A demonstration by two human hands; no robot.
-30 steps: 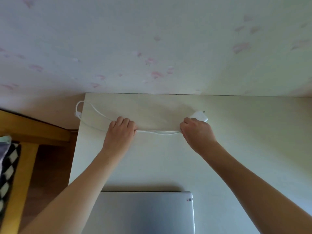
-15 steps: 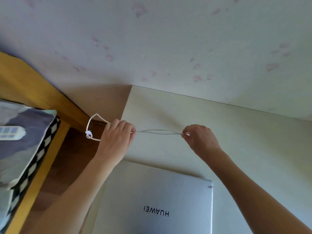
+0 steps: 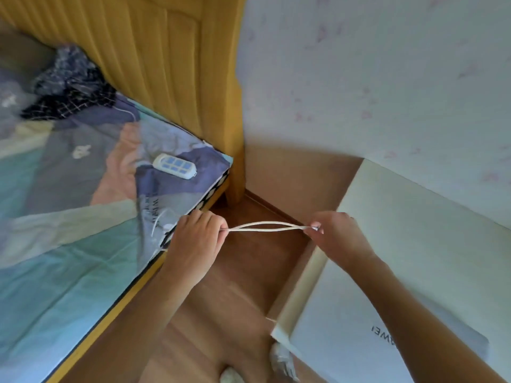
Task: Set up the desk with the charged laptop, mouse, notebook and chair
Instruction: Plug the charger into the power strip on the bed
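A white charger cable [image 3: 266, 226] stretches in a doubled strand between my two hands, over the floor gap beside the desk. My left hand [image 3: 197, 237] is closed on its left end, near the bed's corner. My right hand [image 3: 336, 236] pinches the other end, where a small metal plug tip shows, at the desk's left edge. The closed silver laptop [image 3: 343, 322] lies on the pale desk [image 3: 431, 230] at the lower right, partly under my right forearm. More cable hangs down behind my left hand. No mouse, notebook or chair is in view.
A bed [image 3: 69, 244] with a patchwork cover fills the left side, with a white power strip [image 3: 174, 166] on it and dark checked cloth [image 3: 72, 87] farther back. A yellow wooden headboard [image 3: 171, 64] stands behind. Brown wooden floor [image 3: 235, 286] runs between bed and desk. Wallpapered wall behind the desk.
The view has swung left, from the desk top to the bed and floor gap. Both hands have carried the cable left, off the desk, still holding it stretched between them.
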